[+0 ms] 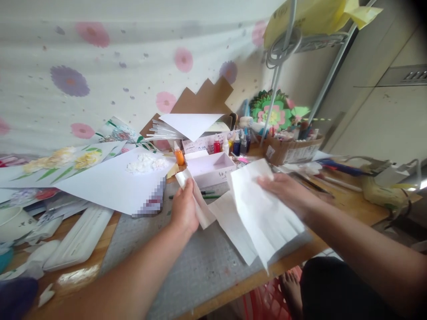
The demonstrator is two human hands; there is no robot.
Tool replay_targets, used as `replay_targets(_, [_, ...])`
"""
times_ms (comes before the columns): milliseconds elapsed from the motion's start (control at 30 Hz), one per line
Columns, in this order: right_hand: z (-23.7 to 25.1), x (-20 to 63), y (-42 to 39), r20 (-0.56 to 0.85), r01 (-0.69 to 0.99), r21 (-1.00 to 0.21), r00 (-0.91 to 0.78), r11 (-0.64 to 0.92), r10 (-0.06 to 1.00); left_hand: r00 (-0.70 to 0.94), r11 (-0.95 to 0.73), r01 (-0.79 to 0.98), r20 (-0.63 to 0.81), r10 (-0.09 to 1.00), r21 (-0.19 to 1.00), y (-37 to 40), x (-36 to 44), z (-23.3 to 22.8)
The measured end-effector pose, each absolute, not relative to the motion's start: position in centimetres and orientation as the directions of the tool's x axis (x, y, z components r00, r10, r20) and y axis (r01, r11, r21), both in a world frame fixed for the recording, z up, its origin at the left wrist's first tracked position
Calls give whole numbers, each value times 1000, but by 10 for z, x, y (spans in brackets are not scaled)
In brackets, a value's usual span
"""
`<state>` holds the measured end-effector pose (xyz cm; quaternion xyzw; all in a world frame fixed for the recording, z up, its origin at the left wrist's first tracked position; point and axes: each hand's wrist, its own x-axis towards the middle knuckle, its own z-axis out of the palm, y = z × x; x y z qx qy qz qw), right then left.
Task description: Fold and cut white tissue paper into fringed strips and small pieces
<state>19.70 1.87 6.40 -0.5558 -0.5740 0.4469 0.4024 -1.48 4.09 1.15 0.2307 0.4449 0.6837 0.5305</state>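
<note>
My left hand (pixel 185 208) is closed around a narrow folded strip of white paper (pixel 204 214), which sticks out above and below the fingers. To its right, my right hand (pixel 283 189) grips thin, soft white paper sheets (pixel 267 222) by their upper part, thumb on top. They look like tissue and hang loosely in overlapping layers over the grey cutting mat (pixel 160 266). Behind the hands stands a shallow white box (pixel 218 171). Green pens (pixel 210 196) lie on the mat in front of it.
An orange paint bottle (pixel 179 155) and several other bottles (pixel 236 144) stand at the back. White card with petal-like pieces (pixel 147 163) lies left, near a long white tray (pixel 78 240). A cardboard box (pixel 293 150) sits back right, beside a metal pole (pixel 276 75).
</note>
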Motion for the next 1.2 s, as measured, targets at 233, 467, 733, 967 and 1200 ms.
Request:
replay_targets(233, [21,186,52,-58,755,-632,-273,176,960,-301,-46,-555,-149,942,831,36,-9,20])
replay_targets(467, [46,175,30,373,777,-451,-283,439,884,-253,12,-528,-171,952,849,24,-3,19])
replay_targets(733, [46,131,5,173,565,-728,-396,388,902,-7,39,-601,-55,998,798,-2,12,24])
replay_targets(967, [60,146,9,138,412,-863,-367,294,920,266,279,-710,-121,956,647,2,8,20])
replay_targets(1200, [67,171,12,34,270,-958,-218,93,975,294,319,-688,-152,944,652,4,5,16])
